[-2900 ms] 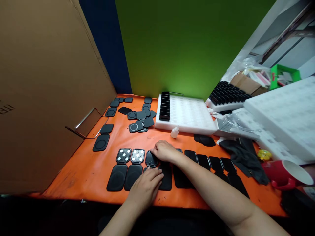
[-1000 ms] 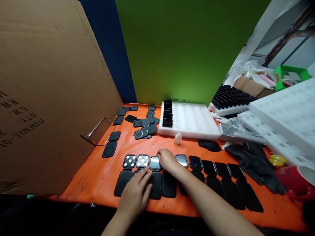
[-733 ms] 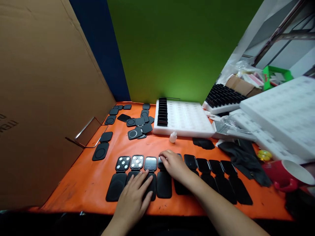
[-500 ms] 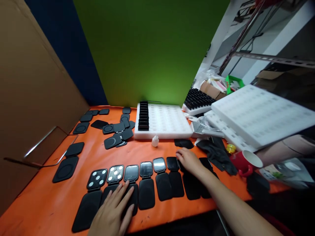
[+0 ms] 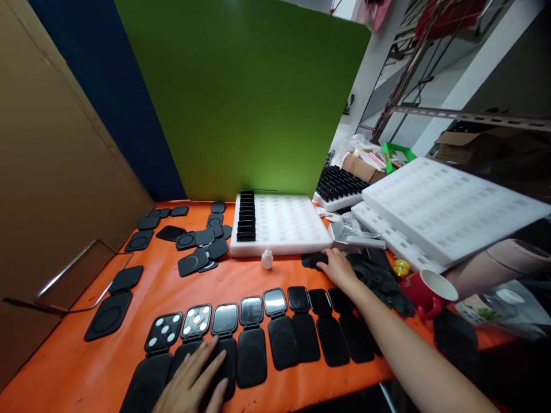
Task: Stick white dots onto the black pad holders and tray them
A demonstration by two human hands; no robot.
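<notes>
**Bare grips, bare forearm, nothing fancy**

Left grip in shot: a bare hand, fingers and knuckles showing, cropped at the wrist by the bottom edge. Right grip bare as well, and there's the right forearm, uncovered along its whole visible length, broader toward the elbow.

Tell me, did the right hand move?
Yes. The right hand was on the row of cases, just left of the little bottle. Now it is right of the bottle and farther back, touching a black piece by the white tray.
</notes>
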